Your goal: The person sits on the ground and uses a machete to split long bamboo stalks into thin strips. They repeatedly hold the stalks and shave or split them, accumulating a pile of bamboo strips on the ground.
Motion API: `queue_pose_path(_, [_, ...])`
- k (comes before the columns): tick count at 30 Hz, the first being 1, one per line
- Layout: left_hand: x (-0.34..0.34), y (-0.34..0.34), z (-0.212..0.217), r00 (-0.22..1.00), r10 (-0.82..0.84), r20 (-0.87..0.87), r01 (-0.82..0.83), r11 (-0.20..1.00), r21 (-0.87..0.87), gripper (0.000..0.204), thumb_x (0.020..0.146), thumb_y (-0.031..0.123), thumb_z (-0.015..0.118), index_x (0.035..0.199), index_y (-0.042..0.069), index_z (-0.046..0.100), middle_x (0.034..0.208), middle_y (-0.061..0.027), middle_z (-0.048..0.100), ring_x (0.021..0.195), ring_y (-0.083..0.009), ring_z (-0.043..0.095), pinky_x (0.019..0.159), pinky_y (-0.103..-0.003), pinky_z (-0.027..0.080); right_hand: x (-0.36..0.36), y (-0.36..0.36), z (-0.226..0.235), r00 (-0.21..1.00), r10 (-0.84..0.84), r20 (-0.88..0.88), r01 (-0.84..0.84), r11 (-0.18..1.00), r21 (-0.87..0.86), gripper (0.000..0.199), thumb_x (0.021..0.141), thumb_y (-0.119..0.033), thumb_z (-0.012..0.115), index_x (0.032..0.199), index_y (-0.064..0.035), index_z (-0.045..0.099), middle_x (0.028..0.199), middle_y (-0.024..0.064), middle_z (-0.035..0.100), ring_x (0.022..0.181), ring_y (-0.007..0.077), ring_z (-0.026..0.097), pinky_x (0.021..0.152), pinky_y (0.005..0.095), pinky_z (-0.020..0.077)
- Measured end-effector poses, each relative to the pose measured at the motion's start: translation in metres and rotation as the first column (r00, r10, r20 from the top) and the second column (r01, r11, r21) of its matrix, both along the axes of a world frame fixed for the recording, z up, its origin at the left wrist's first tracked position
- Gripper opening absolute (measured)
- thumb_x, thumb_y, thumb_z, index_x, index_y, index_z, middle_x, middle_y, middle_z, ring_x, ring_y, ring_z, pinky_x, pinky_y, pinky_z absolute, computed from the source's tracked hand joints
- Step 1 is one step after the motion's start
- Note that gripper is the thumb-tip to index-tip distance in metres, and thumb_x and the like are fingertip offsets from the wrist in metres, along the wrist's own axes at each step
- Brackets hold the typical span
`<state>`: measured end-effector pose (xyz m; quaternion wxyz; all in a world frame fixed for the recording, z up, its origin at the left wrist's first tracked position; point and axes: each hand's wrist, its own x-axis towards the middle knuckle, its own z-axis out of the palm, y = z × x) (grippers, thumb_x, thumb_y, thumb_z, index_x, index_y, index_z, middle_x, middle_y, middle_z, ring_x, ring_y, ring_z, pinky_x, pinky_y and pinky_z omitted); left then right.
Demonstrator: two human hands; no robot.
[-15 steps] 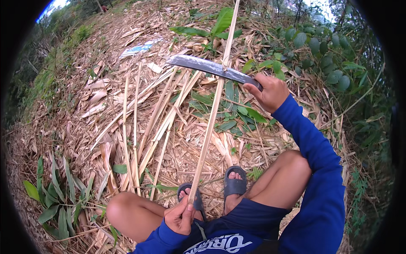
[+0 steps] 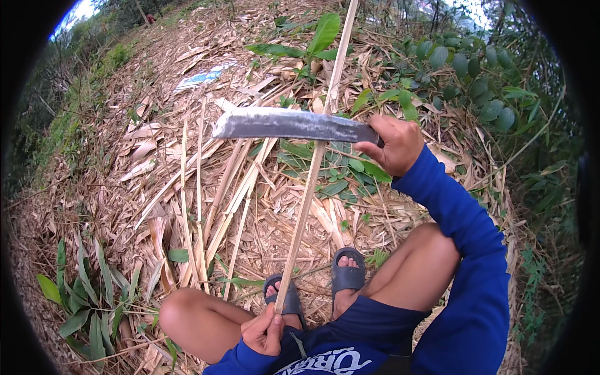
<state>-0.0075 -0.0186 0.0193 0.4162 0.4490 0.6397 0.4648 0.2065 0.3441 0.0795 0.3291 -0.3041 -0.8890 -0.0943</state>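
Since half a second ago the big blade (image 2: 294,125) has levelled out: it was tipped down toward the right hand, and now it lies almost flat across the scene, with its blunt tip out to the left. Little else has shifted; the long strip stands at the same slant.

Far over on the upper left, a flat, pale blue and white wrapper (image 2: 201,77) lies among the dry husks, roughly rectangular and crumpled, too small to make out more. Below it a loose fan of split bamboo slats (image 2: 203,187) runs up the ground, well apart from both hands.

Low in the middle, the left hand (image 2: 265,331) is closed around the bottom end of the bamboo strip (image 2: 306,206), fingers wrapped tight, just above the knees and the grey sandals (image 2: 347,275). That strip is long and thin; its long axis climbs from the left hand up and slightly rightward, passing behind the blade and on out of the top edge.

To the right, the right hand (image 2: 395,145) is clenched around the blade's handle, the blue sleeve (image 2: 465,250) trailing down behind it. Blade and strip cross near the blade's right half, seemingly touching.
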Motion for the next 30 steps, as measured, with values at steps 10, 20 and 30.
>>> queue_pose_path(10, [-0.002, -0.034, -0.018, 0.998, 0.04, 0.054, -0.033, 0.992, -0.12, 0.028, 0.101, 0.012, 0.046, 0.117, -0.007, 0.059, 0.07, -0.0031, 0.062, 0.056, -0.0071, 0.054, 0.053, -0.02, 0.043, 0.003, -0.006, 0.0, 0.994, 0.048, -0.095, -0.057, 0.994, -0.097, 0.057, 0.087, -0.064, 0.056, 0.078, -0.0076, 0.06, 0.063, 0.0115, 0.058, 0.054, 0.03, 0.06, 0.048, 0.0401, 0.0454])
queue_pose_path(20, [-0.021, 0.005, 0.019, 0.983, -0.159, -0.094, 0.151, 0.985, -0.087, 0.082, 0.085, 0.027, 0.073, 0.147, -0.003, 0.028, 0.132, -0.0222, 0.051, 0.121, -0.0288, 0.053, 0.097, -0.039, 0.045, 0.0, -0.032, 0.027, 0.994, 0.015, -0.112, -0.001, 0.993, 0.122, 0.055, 0.081, -0.063, 0.064, 0.074, -0.0088, 0.059, 0.06, 0.0069, 0.057, 0.049, 0.0247, 0.059, 0.045, 0.0353, 0.0413])
queue_pose_path(30, [0.01, 0.128, 0.044, 0.86, -0.241, 0.449, 0.301, 0.951, -0.067, 0.053, 0.103, 0.037, 0.045, 0.144, 0.003, 0.037, 0.102, -0.0124, 0.061, 0.092, -0.0218, 0.066, 0.077, -0.032, 0.055, 0.006, -0.029, 0.021, 0.984, -0.095, -0.149, 0.112, 0.988, 0.11, 0.053, 0.083, -0.062, 0.062, 0.074, -0.0102, 0.058, 0.063, 0.0062, 0.06, 0.051, 0.0269, 0.06, 0.042, 0.038, 0.0414])
